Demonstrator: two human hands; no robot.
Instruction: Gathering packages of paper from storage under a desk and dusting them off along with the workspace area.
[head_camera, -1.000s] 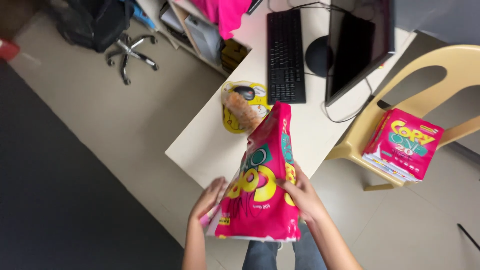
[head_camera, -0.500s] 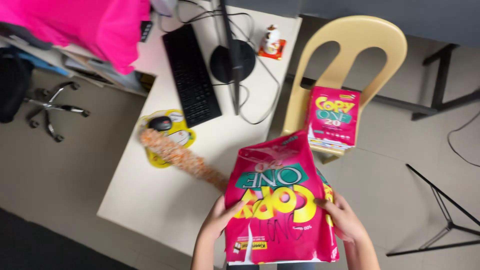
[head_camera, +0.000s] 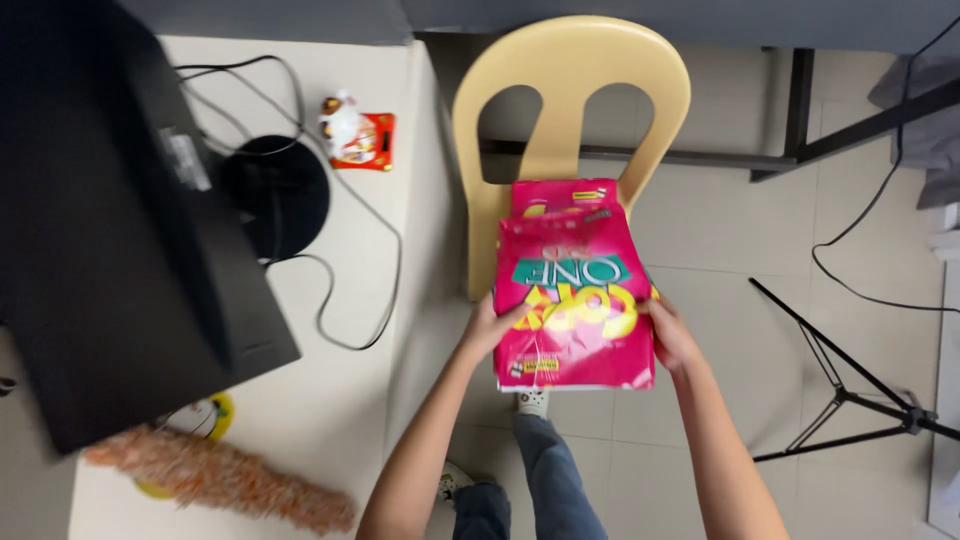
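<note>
Pink plastic-wrapped paper ream (head_camera: 575, 305) held above cream plastic chair (head_camera: 560, 120) | my left hand (head_camera: 492, 328) clasps its left edge | my right hand (head_camera: 672, 335) grips its right edge | second pink ream (head_camera: 565, 195) lies beneath, on the seat

The pink paper ream pack (head_camera: 575, 300) has a glossy, slightly crinkled plastic wrapper, while behind it the cream chair (head_camera: 565, 90) is smooth moulded plastic, and to the chair's left lie the matt white surface (head_camera: 330, 400), a matt black monitor (head_camera: 110, 230) and a fuzzy orange duster (head_camera: 220, 478).
</note>
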